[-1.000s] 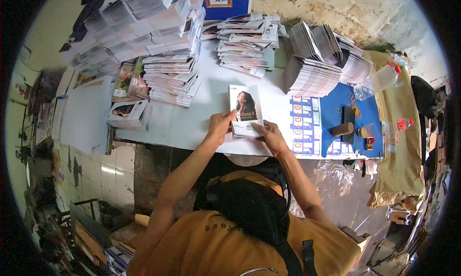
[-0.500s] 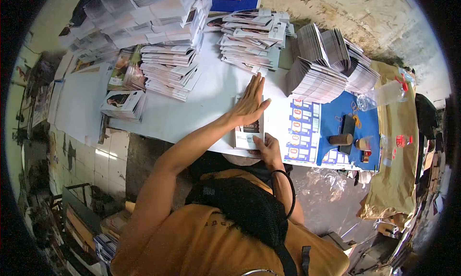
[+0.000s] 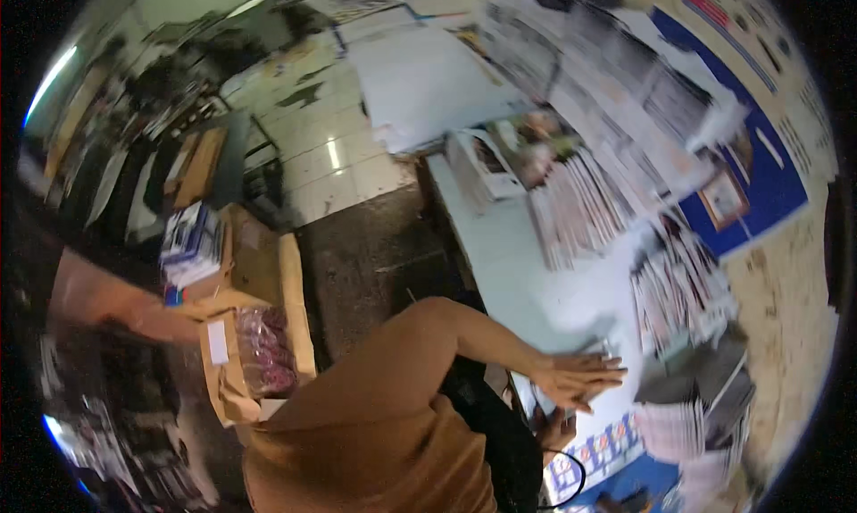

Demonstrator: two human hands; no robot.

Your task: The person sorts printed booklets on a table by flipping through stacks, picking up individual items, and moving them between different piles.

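Observation:
My left hand [image 3: 580,381] lies flat across a small white-covered booklet [image 3: 527,393] on the table, fingers stretched out and slightly spread. Close below it, my right hand [image 3: 555,431] grips the booklet's edge with bent fingers, partly hidden and blurred. A dark cord hangs at the right wrist. Much of the booklet is covered by the left hand and forearm.
Piles of folded leaflets [image 3: 580,211] and more leaflets [image 3: 683,290] stand on the white table [image 3: 500,254]. A tall paper stack [image 3: 616,84] rises behind. Booklet stacks [image 3: 674,433] stand to the right. An open carton [image 3: 259,352] with wrapped bundles sits at left.
The view has swung left, bringing the floor and carton in and shifting the table to the right. My left hand stays flat on the booklet, and my right hand stays at its edge.

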